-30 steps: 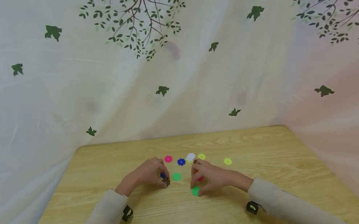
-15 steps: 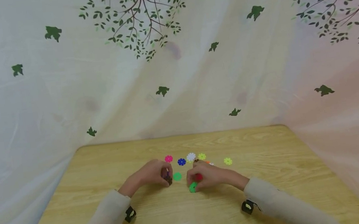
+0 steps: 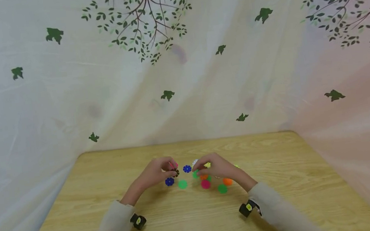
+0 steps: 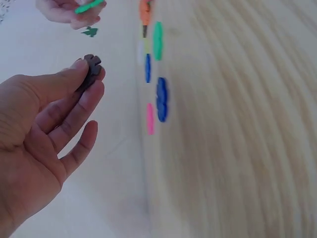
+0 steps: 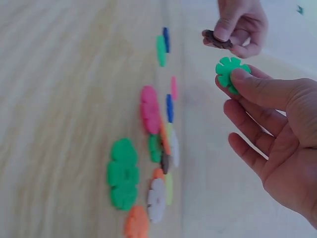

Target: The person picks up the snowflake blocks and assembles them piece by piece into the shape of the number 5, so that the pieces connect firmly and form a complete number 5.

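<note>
In the head view my left hand is raised over the table. Its thumb and fingers pinch a dark brown flower-shaped plastic disc by the edge, the notched rim showing in the left wrist view. Opposite it, my right hand is also lifted. Between thumb and forefinger it holds a green notched disc, tilted up in the right wrist view. A gap separates the two held discs. Below the left hand lies a dark blue disc, with a green disc to its right.
Several more discs lie on the wooden table: a blue one between the hands, and a dark pink one, an orange one and a green one below the right hand. A patterned curtain hangs behind.
Both hands have risen off the table and moved farther away from me, each carrying its disc. The blue disc beneath the left hand and the discs beneath the right hand have come into sight.
</note>
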`<action>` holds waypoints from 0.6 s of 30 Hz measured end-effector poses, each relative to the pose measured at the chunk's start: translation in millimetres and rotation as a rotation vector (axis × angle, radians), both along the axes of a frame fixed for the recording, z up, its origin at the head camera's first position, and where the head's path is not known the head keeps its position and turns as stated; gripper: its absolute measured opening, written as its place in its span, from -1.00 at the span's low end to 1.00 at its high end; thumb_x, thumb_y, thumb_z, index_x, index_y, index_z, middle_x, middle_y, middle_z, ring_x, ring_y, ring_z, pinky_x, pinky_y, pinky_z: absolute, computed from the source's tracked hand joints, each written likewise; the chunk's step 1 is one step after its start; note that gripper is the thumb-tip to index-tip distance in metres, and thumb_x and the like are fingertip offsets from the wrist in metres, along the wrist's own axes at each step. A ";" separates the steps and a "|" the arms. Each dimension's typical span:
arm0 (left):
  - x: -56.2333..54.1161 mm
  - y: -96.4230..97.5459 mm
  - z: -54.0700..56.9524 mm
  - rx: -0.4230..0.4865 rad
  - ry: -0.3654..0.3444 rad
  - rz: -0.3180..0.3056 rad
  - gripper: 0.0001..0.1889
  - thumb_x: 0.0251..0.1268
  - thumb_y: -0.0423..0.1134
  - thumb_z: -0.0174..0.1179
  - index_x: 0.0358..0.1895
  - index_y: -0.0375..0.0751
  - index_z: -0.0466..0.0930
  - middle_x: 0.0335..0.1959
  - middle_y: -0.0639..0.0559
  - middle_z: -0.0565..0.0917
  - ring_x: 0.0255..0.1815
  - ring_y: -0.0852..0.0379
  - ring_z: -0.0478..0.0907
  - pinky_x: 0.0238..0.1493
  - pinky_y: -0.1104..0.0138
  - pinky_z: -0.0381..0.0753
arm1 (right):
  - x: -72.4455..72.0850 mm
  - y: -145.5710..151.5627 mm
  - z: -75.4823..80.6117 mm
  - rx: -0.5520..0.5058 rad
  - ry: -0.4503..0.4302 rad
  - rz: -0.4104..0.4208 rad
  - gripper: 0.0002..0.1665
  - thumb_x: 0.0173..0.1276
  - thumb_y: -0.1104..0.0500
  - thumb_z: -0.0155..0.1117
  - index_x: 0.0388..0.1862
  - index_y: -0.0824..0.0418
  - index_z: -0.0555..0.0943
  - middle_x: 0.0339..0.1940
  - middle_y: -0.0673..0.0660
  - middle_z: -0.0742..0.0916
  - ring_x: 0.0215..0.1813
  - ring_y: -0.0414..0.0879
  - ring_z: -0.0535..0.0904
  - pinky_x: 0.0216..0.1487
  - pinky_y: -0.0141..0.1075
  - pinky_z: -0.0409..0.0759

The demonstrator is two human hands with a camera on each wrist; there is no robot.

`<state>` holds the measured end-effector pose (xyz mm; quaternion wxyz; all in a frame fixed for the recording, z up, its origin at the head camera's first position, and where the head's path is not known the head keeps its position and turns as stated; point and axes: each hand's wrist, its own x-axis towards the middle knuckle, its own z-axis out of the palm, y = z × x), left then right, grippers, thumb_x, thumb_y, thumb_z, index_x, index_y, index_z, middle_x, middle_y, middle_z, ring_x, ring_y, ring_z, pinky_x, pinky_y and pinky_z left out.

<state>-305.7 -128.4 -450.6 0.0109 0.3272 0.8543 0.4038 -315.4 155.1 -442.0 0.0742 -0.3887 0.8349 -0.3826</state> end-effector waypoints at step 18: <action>-9.1 32.8 19.9 0.418 -0.150 0.221 -0.78 0.39 -0.28 0.32 -0.01 -0.31 0.69 -0.16 -0.20 0.76 -0.19 -0.20 0.78 -0.32 0.37 0.75 | -21.3 2.3 23.6 -0.365 -0.187 -0.151 -0.81 0.44 0.31 0.32 -0.04 0.40 0.63 -0.18 0.37 0.81 -0.10 0.27 0.78 0.01 -0.15 0.77</action>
